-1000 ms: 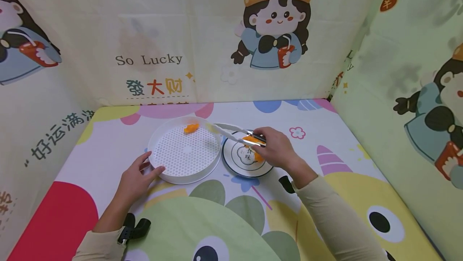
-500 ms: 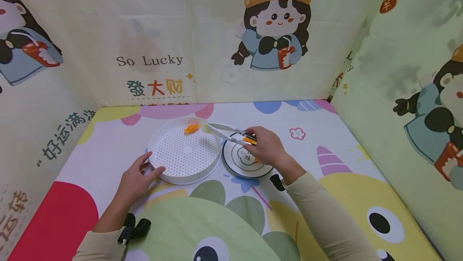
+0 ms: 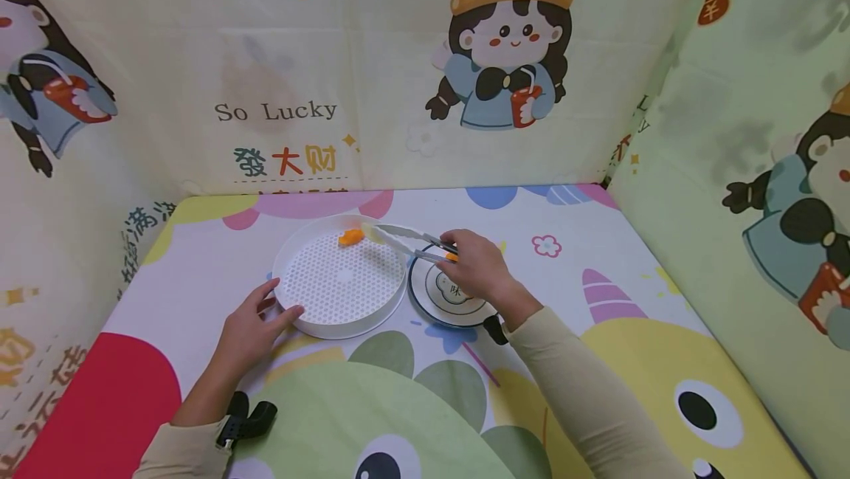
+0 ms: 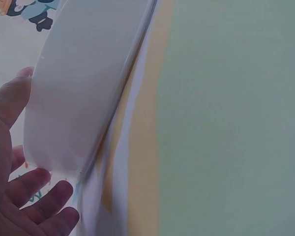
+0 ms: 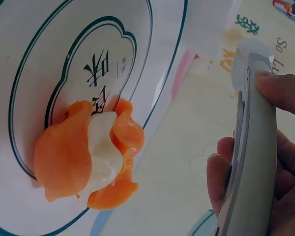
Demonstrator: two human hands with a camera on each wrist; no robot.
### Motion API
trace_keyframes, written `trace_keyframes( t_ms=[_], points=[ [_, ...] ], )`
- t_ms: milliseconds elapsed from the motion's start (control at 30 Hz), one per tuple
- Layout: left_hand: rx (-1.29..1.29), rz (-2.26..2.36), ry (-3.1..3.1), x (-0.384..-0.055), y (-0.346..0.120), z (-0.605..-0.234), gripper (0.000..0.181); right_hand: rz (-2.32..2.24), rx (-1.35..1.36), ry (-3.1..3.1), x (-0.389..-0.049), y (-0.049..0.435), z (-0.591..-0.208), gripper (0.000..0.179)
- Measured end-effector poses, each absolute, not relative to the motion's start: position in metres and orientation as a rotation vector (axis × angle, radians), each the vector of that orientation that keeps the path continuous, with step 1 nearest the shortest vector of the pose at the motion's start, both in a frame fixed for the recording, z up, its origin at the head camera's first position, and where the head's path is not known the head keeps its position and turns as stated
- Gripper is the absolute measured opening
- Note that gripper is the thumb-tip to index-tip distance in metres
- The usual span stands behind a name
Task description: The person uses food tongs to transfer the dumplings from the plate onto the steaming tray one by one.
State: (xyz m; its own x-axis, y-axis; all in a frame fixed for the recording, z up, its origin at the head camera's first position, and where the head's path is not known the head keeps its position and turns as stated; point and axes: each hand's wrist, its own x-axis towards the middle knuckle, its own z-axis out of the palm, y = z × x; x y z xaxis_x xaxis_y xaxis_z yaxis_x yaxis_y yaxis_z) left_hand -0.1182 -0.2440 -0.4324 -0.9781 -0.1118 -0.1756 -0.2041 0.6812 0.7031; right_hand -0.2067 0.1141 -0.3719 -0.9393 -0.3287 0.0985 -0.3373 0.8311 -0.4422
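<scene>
A round white steamer tray [image 3: 332, 294] with a perforated base lies on the table, one orange dumpling-like piece [image 3: 351, 237] near its far rim. Thumb and fingertips of my left hand [image 3: 254, 328] are spread against the tray's near-left outer wall. My right hand [image 3: 479, 265] grips metal tongs [image 5: 255, 147]. Their tips, over the tray's right rim beside the orange piece, hold a pale yellowish piece [image 3: 372, 233]. Below the right hand is a white dark-rimmed plate [image 3: 454, 309]; in the right wrist view it bears orange pieces [image 5: 64, 157] and a white piece [image 5: 103, 147].
Plate and tray stand close together on a cartoon-printed cloth [image 3: 412, 405]. Printed fabric walls [image 3: 385, 80] enclose the table at the back and both sides. A black strap device [image 3: 246, 420] sits on the left wrist.
My right hand and the tongs have moved left, bringing the pale piece over the tray's rim, closer to the orange piece. The left hand and tray have stayed put.
</scene>
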Motion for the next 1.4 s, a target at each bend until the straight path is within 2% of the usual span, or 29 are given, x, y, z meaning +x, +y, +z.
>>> trace_keyframes(
  t_ms=[1400],
  points=[
    [-0.257, 1.168, 2.77, -0.119, -0.245, -0.434, 0.097, 0.54, 0.41, -3.127, -0.216, 0.081, -0.374, 0.043]
  ],
)
